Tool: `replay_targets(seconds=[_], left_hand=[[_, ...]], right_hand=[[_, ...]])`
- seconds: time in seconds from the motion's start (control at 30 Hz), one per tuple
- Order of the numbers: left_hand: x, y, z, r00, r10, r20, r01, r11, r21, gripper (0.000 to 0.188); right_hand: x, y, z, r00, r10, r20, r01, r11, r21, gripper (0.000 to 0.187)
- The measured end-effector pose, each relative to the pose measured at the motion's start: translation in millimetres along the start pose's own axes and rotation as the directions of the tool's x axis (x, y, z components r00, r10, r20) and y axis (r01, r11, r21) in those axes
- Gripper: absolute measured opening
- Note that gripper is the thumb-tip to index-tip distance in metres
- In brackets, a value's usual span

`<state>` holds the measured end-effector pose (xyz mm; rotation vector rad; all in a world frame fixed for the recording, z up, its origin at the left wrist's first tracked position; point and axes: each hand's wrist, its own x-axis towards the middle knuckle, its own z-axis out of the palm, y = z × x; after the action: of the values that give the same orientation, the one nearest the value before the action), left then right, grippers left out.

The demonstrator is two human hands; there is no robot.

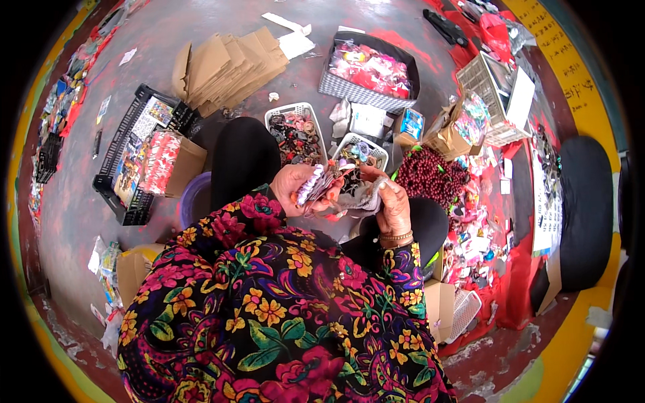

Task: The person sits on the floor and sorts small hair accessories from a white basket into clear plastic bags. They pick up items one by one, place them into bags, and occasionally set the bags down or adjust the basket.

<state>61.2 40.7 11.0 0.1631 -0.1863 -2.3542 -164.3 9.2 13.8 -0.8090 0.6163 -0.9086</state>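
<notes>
My left hand (pixel 290 190) is closed round a bunch of small lilac and striped fabric bands (pixel 312 185), which look like hair ties. My right hand (pixel 396 209) pinches the edge of a pale grey, crumpled piece (pixel 363 200), either fabric or a thin bag; I cannot tell which. Both hands are close together above my lap. Just past them stands a small white basket (pixel 385 156) with coloured bands in it. Beside that, to the left, a larger white basket (pixel 269 115) holds many dark and brown bands.
Dark red beads (pixel 430 178) lie heaped right of my knees. Farther off are a grey bin (pixel 363 99) of pink packets and flattened cardboard (pixel 232 70). A black crate (pixel 123 213) and purple basin (pixel 191 199) stand left. Loose goods (pixel 474 245) litter the right side.
</notes>
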Motion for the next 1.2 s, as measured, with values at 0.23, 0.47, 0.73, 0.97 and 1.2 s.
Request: replay_targets(seconds=[0.23,0.47,0.73,0.97,1.2], left_hand=[[1.0,-0.5,1.6,0.915,-0.013,-0.402,0.140,0.948,0.287,0.041],[1.5,-3.9,3.2,0.932,0.016,-0.363,0.123,0.927,0.356,0.025],[9.4,1.1,-4.3,0.969,0.041,-0.243,0.121,0.777,0.617,0.024],[14.6,1.9,-0.2,0.988,0.123,-0.095,0.046,0.347,0.937,0.034],[17.7,-6.8,-1.1,0.966,0.210,-0.153,-0.095,0.834,0.544,0.034]], right_hand=[[-13.6,-5.6,12.1,0.997,-0.077,-0.025,0.067,0.958,-0.280,0.043],[-10.4,6.7,4.5,0.989,-0.115,-0.093,0.080,0.945,-0.317,0.019],[-12.4,0.1,7.5,0.986,-0.132,-0.105,0.107,0.970,-0.216,0.022],[-10.5,8.0,8.8,0.998,-0.058,-0.036,0.038,0.913,-0.407,0.020],[-11.1,4.8,9.7,0.985,-0.041,-0.166,-0.002,0.969,-0.248,0.015]])
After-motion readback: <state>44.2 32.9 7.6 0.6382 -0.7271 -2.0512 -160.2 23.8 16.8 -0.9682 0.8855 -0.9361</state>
